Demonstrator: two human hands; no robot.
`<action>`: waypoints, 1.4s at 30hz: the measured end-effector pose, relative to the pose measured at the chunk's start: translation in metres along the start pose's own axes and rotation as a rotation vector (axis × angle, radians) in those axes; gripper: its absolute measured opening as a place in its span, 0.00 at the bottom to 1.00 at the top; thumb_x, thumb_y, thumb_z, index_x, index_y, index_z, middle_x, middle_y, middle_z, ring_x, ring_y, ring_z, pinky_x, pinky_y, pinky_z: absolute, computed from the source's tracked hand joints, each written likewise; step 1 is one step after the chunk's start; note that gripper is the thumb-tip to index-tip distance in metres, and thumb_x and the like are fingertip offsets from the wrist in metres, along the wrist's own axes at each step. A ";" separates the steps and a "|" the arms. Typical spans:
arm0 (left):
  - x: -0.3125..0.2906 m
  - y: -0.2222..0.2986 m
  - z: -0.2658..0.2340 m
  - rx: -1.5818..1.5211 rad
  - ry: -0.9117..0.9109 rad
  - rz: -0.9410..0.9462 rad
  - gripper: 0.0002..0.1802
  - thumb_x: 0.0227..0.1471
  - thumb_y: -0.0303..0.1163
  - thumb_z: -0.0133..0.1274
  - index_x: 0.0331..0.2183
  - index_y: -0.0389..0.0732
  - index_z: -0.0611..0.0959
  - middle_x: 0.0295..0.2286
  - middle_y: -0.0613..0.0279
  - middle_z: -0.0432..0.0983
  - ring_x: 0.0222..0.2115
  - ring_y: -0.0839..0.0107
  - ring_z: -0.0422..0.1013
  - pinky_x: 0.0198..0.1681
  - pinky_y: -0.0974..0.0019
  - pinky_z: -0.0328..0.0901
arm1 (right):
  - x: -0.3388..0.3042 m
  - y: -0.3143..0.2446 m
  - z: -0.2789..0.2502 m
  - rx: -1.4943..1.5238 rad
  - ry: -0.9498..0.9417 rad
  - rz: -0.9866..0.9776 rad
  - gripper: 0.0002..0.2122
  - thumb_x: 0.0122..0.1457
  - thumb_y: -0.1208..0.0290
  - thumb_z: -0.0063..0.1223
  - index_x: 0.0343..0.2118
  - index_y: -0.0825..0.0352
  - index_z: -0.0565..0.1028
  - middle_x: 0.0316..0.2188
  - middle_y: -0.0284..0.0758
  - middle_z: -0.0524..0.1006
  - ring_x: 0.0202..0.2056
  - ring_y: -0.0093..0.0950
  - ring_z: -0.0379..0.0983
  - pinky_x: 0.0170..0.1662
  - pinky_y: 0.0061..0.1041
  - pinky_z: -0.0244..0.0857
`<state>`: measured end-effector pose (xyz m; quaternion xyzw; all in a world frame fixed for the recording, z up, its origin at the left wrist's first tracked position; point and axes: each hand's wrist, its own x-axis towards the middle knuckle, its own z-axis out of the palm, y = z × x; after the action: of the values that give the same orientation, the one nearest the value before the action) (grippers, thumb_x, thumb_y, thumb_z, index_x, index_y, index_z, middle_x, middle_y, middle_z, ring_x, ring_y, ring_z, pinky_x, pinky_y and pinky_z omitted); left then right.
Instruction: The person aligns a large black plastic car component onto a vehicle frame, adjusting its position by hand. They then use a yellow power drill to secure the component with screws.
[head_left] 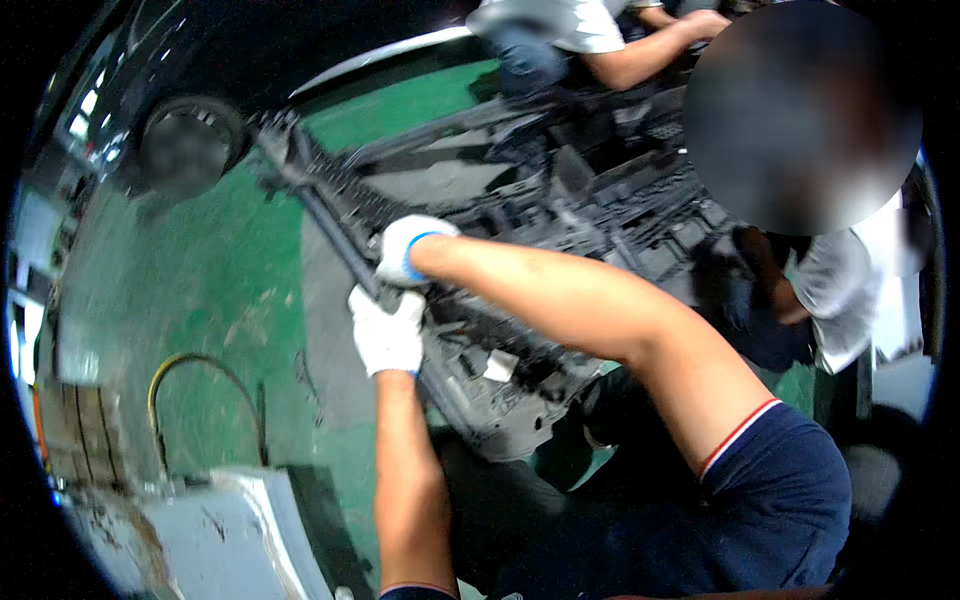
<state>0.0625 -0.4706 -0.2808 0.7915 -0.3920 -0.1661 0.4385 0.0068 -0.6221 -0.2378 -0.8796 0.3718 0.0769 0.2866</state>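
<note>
A large, dark assembly of plates, ribs and brackets [600, 215] lies low in front of me, with a long dark bar [338, 232] along its left edge. White gloves cover both my hands. My left hand [386, 332] is closed on the bar, its fingertips partly hidden. Just beyond it, my right hand [412, 248] is curled against the same edge, its wrist crossing over the assembly from the right. Whatever its fingers hold is hidden, and motion blurs the area. A small white piece [501, 365] lies on the near part of the assembly.
Two other people in light shirts [850, 290] work at the far and right sides. Beyond the assembly, a dark car shows its wheel [188, 148]. A yellow and dark hose [185, 358] arches over the green floor [230, 260], near a pale box [235, 525] and stacked brown blocks [85, 430].
</note>
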 end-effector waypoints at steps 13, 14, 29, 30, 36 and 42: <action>-0.007 0.005 -0.001 0.059 0.036 -0.008 0.43 0.45 0.46 0.73 0.55 0.30 0.76 0.49 0.34 0.79 0.50 0.40 0.76 0.55 0.48 0.69 | 0.039 -0.003 0.036 -0.128 0.029 0.131 0.17 0.58 0.58 0.57 0.47 0.59 0.86 0.49 0.40 0.84 0.49 0.37 0.82 0.52 0.36 0.73; -0.003 -0.009 0.010 0.056 0.128 0.064 0.39 0.45 0.46 0.72 0.52 0.33 0.77 0.47 0.35 0.80 0.48 0.39 0.77 0.52 0.47 0.71 | 0.042 0.003 0.037 -0.191 0.040 0.081 0.18 0.59 0.57 0.55 0.46 0.61 0.86 0.49 0.42 0.84 0.49 0.39 0.82 0.52 0.37 0.73; -0.006 -0.029 0.024 -0.148 0.066 0.073 0.31 0.48 0.41 0.71 0.48 0.34 0.79 0.40 0.51 0.84 0.40 0.56 0.80 0.50 0.56 0.72 | -0.006 0.094 0.022 0.184 -0.082 0.184 0.16 0.53 0.61 0.59 0.40 0.68 0.85 0.33 0.42 0.85 0.32 0.38 0.81 0.36 0.39 0.74; -0.007 -0.028 0.021 -0.147 0.084 0.077 0.29 0.49 0.39 0.71 0.48 0.34 0.79 0.40 0.53 0.84 0.40 0.60 0.80 0.50 0.58 0.71 | -0.012 0.092 0.022 0.089 -0.097 0.162 0.16 0.53 0.63 0.60 0.41 0.69 0.85 0.35 0.43 0.85 0.33 0.37 0.81 0.35 0.39 0.75; -0.007 -0.024 0.017 -0.071 0.092 0.075 0.31 0.50 0.41 0.70 0.49 0.32 0.78 0.41 0.50 0.83 0.41 0.59 0.79 0.51 0.58 0.71 | -0.030 0.103 0.035 0.730 -0.171 -0.033 0.23 0.57 0.62 0.54 0.54 0.65 0.81 0.32 0.33 0.80 0.27 0.28 0.73 0.32 0.32 0.70; -0.003 -0.028 0.016 -0.021 0.091 0.033 0.30 0.51 0.41 0.69 0.49 0.31 0.78 0.41 0.50 0.81 0.41 0.62 0.78 0.51 0.58 0.70 | -0.043 0.084 0.008 0.406 -0.171 -0.142 0.27 0.69 0.46 0.45 0.50 0.69 0.81 0.42 0.48 0.84 0.43 0.43 0.82 0.49 0.41 0.74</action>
<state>0.0639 -0.4692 -0.3132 0.7872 -0.3827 -0.1267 0.4667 -0.0815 -0.6380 -0.2673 -0.8182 0.2913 0.0544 0.4927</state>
